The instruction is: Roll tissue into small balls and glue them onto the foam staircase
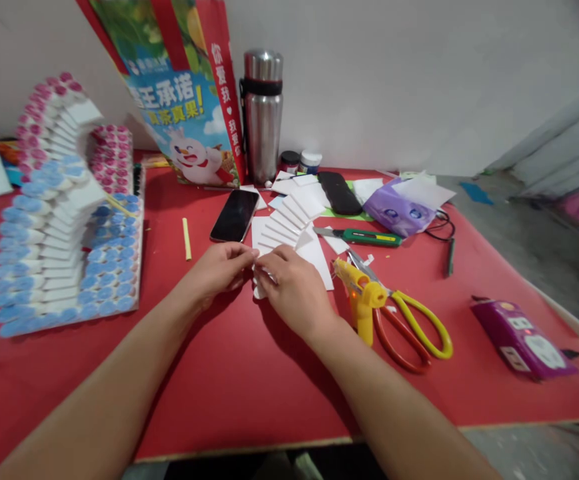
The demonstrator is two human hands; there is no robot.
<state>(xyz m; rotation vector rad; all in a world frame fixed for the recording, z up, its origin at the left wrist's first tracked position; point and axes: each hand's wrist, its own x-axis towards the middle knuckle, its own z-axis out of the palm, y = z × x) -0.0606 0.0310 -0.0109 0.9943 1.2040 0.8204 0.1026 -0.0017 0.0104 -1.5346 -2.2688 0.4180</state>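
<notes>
My left hand (222,268) and my right hand (293,285) meet at the middle of the table, fingers closed around a small white piece (258,291). My fingers cover most of it, so its exact shape is hidden. Just beyond my hands, a curved white staircase (286,220) of thin card steps lies over a white sheet (322,261). To the right of my right hand are a yellow glue gun (362,297) with an orange light and scissors (409,320) with one red and one yellow handle. A green utility knife (369,237) lies behind them.
At left stands a model (64,240) with white curved stairs and blue and pink rolls. Behind are a phone (235,216), a steel flask (263,117), a printed bag (189,100), a dark case (339,193) and a purple packet (398,205). A purple power strip (522,339) sits at right.
</notes>
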